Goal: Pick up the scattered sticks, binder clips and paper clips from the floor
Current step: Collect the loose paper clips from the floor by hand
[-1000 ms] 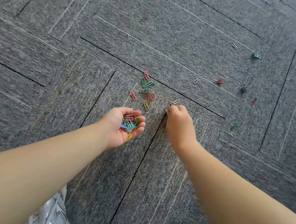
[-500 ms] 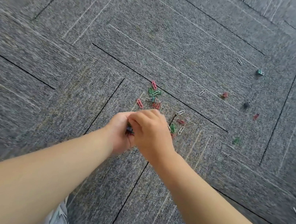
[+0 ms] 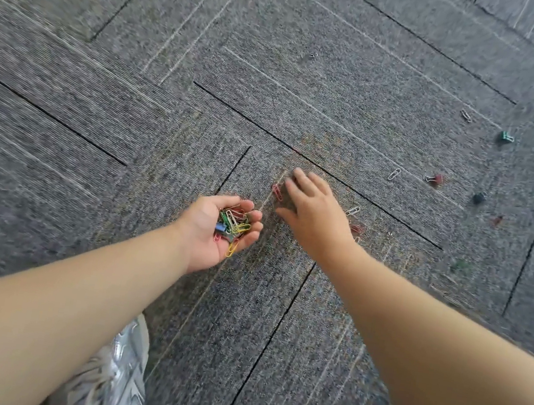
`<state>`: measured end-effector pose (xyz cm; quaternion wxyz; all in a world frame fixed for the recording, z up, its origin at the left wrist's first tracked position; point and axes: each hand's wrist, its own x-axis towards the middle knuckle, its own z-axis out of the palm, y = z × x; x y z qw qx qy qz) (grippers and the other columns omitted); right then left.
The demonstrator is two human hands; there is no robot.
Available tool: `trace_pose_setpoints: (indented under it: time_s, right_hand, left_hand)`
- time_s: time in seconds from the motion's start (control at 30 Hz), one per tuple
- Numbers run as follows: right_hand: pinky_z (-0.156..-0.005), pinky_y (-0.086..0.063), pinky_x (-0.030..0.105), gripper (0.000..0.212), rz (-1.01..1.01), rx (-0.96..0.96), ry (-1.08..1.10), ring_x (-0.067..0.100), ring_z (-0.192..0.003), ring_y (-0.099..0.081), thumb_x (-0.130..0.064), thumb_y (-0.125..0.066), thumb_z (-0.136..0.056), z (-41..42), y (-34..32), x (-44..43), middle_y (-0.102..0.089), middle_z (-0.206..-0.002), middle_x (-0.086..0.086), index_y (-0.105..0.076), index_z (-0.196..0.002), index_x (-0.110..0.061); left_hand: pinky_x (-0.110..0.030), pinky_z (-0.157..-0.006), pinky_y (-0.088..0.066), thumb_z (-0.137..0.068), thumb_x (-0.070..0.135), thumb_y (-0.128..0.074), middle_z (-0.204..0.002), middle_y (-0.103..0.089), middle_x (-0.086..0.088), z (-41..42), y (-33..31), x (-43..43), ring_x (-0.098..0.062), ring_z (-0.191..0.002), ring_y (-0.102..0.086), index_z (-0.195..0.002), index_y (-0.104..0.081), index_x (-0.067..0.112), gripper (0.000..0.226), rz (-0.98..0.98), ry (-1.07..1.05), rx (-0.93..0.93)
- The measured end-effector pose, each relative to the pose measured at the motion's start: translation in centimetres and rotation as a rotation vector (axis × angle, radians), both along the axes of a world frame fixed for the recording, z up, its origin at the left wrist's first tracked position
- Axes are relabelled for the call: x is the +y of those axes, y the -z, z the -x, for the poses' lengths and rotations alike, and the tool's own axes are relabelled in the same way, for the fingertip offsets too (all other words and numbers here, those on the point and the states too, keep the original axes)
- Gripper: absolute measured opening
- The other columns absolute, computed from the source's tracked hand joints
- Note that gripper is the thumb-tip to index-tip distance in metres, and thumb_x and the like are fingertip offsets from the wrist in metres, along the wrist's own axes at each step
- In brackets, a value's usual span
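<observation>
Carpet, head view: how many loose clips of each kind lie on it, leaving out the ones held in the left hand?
Paper clips: 5 (3 silver, 2 red)
Binder clips: 5 (2 green, 2 red, 1 dark; two are blurred)
Total: 10
Faint specks on the carpet are too unclear to count.

Three binder clips lie on the floor: a teal binder clip (image 3: pixel 505 136), a red binder clip (image 3: pixel 435 179) and a dark binder clip (image 3: pixel 478 198). Beside them are a red speck (image 3: pixel 497 220) and a green speck (image 3: pixel 460 265), both too blurred to tell their kind. Five loose clips show, three silver paper clips (image 3: pixel 394 174) (image 3: pixel 466 115) (image 3: pixel 352 210) and two red paper clips (image 3: pixel 277 191) (image 3: pixel 356 229), while one heap of coloured paper clips (image 3: pixel 232 225) is too tangled to count.
</observation>
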<state>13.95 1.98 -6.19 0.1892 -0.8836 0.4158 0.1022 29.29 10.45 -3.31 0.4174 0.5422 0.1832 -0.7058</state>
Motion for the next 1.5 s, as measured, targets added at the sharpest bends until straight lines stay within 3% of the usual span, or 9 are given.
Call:
trace_pose_setpoints:
  time_s: [0.1,0.2,0.4,0.73,0.97,1.13,1.27,1.4,1.5]
  right_hand:
    - [-0.09,-0.052,0.048,0.04,0.126,-0.138,0.031,0.044,-0.104,-0.058,0.002,-0.076,-0.074,2.0,1.0,2.1,-0.061,-0.122,0.022,-0.065,-0.113,0.004]
    - [-0.072,-0.055,0.041,0.038,0.14,-0.216,0.1,0.038,-0.084,-0.061,0.021,-0.073,-0.058,2.6,1.3,2.9,-0.068,-0.101,0.019,-0.07,-0.092,0.005]
    - [-0.083,-0.05,0.037,0.018,0.047,-0.201,0.323,0.028,-0.095,-0.055,-0.007,-0.056,-0.093,1.7,0.2,1.6,-0.063,-0.102,0.012,-0.071,-0.1,0.001]
    - [-0.049,-0.04,0.009,0.01,-0.152,-0.266,0.792,0.009,-0.064,-0.055,-0.012,-0.059,-0.087,1.5,-2.1,1.5,-0.06,-0.072,-0.003,-0.067,-0.081,-0.01]
    - [-0.071,-0.049,0.022,0.01,-0.204,-0.503,0.481,0.01,-0.071,-0.059,-0.005,-0.068,-0.077,-3.7,-5.4,6.1,-0.07,-0.079,0.002,-0.075,-0.08,-0.01]
    - [-0.074,-0.048,0.038,0.011,-0.078,-0.516,0.258,0.022,-0.078,-0.058,-0.01,-0.066,-0.074,-5.0,-4.7,6.7,-0.072,-0.077,0.0,-0.076,-0.072,-0.011]
    - [-0.075,-0.037,0.026,0.015,-0.03,-0.643,0.449,0.012,-0.078,-0.051,-0.02,-0.061,-0.085,-5.5,-5.3,5.3,-0.065,-0.079,-0.002,-0.072,-0.076,-0.013]
    - [-0.072,-0.038,0.025,0.022,-0.247,-0.303,0.742,0.012,-0.085,-0.048,-0.03,-0.055,-0.093,-5.3,-2.7,2.1,-0.052,-0.102,-0.001,-0.058,-0.107,-0.013]
    - [-0.075,-0.042,0.029,0.024,-0.218,-0.098,0.551,0.017,-0.09,-0.051,-0.024,-0.058,-0.093,-4.6,-1.0,1.3,-0.052,-0.111,0.003,-0.051,-0.112,-0.01]
  left_hand:
    - [-0.027,-0.057,-0.056,-0.098,0.02,-0.043,-0.067,-0.066,-0.01,0.8,0.1,0.2,-0.022,-0.061,-0.062,-0.077,-0.06,0.008,0.03,0.001,0.023,0.015]
    - [-0.027,-0.059,-0.056,-0.097,0.02,-0.044,-0.069,-0.066,-0.01,1.2,0.2,0.4,-0.022,-0.065,-0.062,-0.077,-0.061,0.007,0.03,-0.004,0.04,0.02]
    - [-0.028,-0.059,-0.057,-0.098,0.02,-0.044,-0.07,-0.067,-0.01,1.7,0.3,0.8,-0.022,-0.066,-0.063,-0.08,-0.063,0.006,0.03,-0.022,0.077,0.01]
    - [-0.026,-0.056,-0.056,-0.099,0.021,-0.041,-0.068,-0.068,-0.011,2.5,0.5,0.9,-0.021,-0.061,-0.063,-0.082,-0.064,0.005,0.032,-0.042,0.108,-0.006]
    - [-0.015,-0.032,-0.042,-0.092,0.014,-0.048,-0.042,-0.054,-0.001,2.2,0.2,0.4,-0.01,-0.033,-0.051,-0.064,-0.053,0.011,0.029,-0.082,0.03,0.023]
    - [-0.018,-0.056,-0.049,-0.095,0.027,-0.045,-0.082,-0.065,0.0,1.0,1.3,1.0,-0.013,-0.07,-0.063,-0.091,-0.066,0.016,0.024,-0.016,-0.057,0.039]
    - [-0.022,-0.054,-0.055,-0.094,0.022,-0.048,-0.075,-0.069,-0.008,0.0,0.6,0.6,-0.018,-0.063,-0.067,-0.086,-0.066,0.009,0.024,0.02,-0.162,0.047]
    - [-0.029,-0.061,-0.057,-0.096,0.023,-0.044,-0.07,-0.067,-0.009,-0.9,0.5,0.4,-0.022,-0.062,-0.064,-0.076,-0.06,0.011,0.028,0.047,-0.239,0.074]
    - [-0.027,-0.057,-0.056,-0.096,0.022,-0.044,-0.07,-0.067,-0.009,-1.1,0.4,0.4,-0.022,-0.064,-0.063,-0.076,-0.06,0.01,0.028,0.057,-0.214,0.056]
